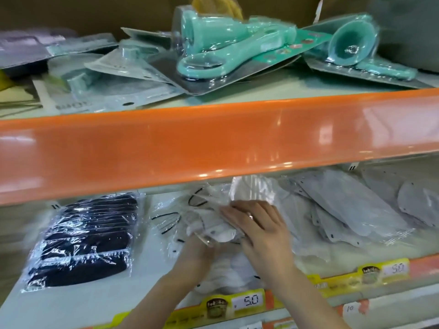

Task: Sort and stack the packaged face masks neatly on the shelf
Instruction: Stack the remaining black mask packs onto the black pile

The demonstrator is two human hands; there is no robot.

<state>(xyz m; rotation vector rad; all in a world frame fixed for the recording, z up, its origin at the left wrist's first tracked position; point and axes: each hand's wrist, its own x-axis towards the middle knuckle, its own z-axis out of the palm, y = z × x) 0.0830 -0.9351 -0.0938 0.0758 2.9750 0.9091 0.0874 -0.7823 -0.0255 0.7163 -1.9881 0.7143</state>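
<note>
Both hands meet over a pack of white masks (pixel 213 230) near the middle of the lower shelf (pixel 147 269): the right hand (pixel 256 227) lies flat, fingers straight, pressing on top of the pack, while the left hand (pixel 199 252) reaches under it, and its grip cannot be made out there. A wrapped pack of black masks (pixel 83 241) lies toward the shelf's left end, and loose grey mask packs (pixel 351 210) pile toward its right end, behind the front edge's yellow price tags (pixel 247 301).
</note>
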